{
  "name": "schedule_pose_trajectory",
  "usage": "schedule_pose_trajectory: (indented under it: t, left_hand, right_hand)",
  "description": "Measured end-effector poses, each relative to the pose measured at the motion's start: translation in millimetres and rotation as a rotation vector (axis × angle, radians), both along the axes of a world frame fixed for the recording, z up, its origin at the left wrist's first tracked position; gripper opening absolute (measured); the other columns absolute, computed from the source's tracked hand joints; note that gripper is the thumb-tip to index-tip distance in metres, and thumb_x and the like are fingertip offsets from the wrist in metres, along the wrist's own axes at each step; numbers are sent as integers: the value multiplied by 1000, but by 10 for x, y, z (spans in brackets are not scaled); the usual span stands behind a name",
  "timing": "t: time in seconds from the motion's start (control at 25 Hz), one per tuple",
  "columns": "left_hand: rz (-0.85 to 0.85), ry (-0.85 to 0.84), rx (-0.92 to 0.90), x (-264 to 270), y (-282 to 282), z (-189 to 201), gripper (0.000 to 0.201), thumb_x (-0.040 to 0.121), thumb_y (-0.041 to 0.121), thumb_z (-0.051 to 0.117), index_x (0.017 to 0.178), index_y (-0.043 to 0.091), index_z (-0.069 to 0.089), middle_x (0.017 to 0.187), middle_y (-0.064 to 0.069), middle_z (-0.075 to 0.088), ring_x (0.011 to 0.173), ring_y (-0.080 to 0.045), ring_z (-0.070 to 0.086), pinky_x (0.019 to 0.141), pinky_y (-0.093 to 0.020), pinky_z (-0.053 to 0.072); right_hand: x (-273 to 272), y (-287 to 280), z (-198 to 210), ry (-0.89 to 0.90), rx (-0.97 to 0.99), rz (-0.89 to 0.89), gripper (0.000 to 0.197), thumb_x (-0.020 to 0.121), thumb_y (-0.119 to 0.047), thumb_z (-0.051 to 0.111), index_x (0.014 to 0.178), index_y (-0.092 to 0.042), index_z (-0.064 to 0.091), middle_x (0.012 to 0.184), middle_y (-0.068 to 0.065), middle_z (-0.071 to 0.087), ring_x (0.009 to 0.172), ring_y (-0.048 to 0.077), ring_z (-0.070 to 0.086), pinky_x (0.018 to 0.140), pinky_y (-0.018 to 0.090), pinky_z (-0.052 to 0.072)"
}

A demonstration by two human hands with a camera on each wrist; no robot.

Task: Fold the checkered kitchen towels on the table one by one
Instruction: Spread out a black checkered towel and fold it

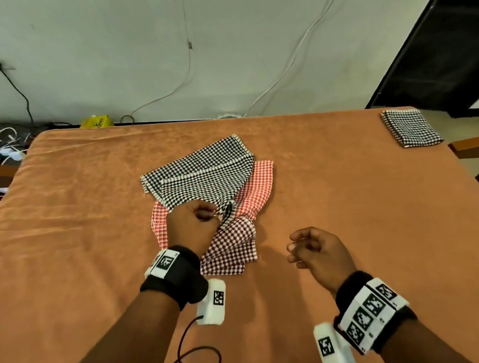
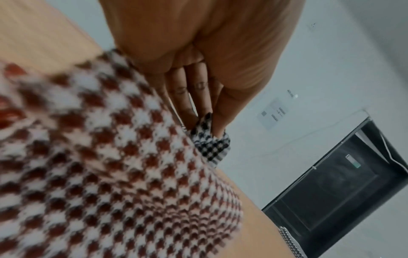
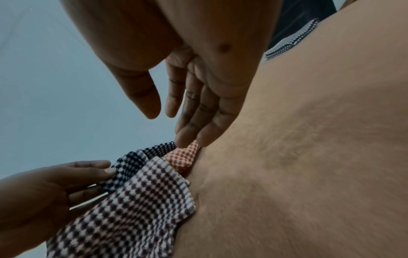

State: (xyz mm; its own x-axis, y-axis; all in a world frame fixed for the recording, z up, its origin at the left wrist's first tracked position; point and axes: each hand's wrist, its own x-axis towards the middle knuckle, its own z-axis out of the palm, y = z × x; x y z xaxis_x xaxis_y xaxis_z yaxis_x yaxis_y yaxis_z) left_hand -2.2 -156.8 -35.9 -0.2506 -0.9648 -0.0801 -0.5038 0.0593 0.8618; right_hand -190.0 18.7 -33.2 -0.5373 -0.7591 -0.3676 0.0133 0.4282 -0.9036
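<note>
Left hand pinches a near corner of the black checkered towel, grip clamped on the cloth; that towel lies mid-desk atop a red checkered towel and a maroon checkered towel; right hand hovers just right of the pile, fingers loosely curled, grip apart, holding nothing; folded black checkered towels sit at far right corner of the orange-covered desk.

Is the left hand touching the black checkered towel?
Touching. The left wrist view shows the left hand pinching a corner of the black checkered towel between its fingers.
</note>
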Motion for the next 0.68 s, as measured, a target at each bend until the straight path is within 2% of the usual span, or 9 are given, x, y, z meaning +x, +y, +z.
schedule_pose_trajectory:
  t: [0.08,0.16,0.28,0.36,0.44,0.52,0.56,0.68]
  left_hand:
    - [-14,-1,33,87,136,129,23,66,6,88,76,18,73,68,2,72,66,-10,69,69,-23,56]
    - [-78,-32,85,181,375,233,23,66,6,89,78,18,73,65,0,70,59,-5,65,64,-17,51]
    - [-202,-106,97,336,828,305,21,70,14,87,75,28,73,60,13,67,53,4,59,56,-7,43]
    - [-306,-174,76,398,1148,357,22,72,19,85,70,35,70,56,24,62,53,4,57,53,-5,37]
    - [-323,-164,44,375,1468,413,20,73,21,84,67,34,70,59,24,63,55,1,58,53,-7,37]
    - [-255,-85,19,306,1731,433,19,73,17,83,64,28,71,61,17,66,57,-3,60,54,-9,39]
    - [-221,-61,10,269,1839,426,18,73,16,83,64,26,71,61,15,66,58,-4,61,54,-9,39]
    - [-260,-143,-121,191,2127,397,8,72,24,75,69,28,68,63,18,60,62,-1,57,55,-8,37]
  right_hand:
    - [21,-80,96,49,-63,43,15,87,0,65,94,-13,65,80,11,71,73,21,71,66,31,54]
    - [58,-121,189,100,-136,110,16,85,-3,68,93,-17,67,81,5,71,73,20,70,64,26,53]
    - [115,-104,282,272,-208,280,15,83,-11,70,95,-20,69,84,-5,70,72,8,67,66,19,53]
    - [148,-54,347,458,-262,446,19,82,-22,65,100,-23,69,88,-10,69,74,4,64,67,15,49]
    - [162,57,364,632,-305,728,32,82,-30,60,112,-23,67,101,-9,68,85,3,61,75,19,46]
    - [164,231,304,756,-347,1036,37,85,-29,57,119,-19,65,113,0,65,101,14,58,85,28,44]
    - [152,325,257,793,-364,1126,36,86,-29,54,119,-18,66,114,2,64,103,18,57,86,31,45]
    - [87,531,176,794,-368,1138,32,84,-27,49,103,-16,72,98,3,67,90,21,61,77,30,48]
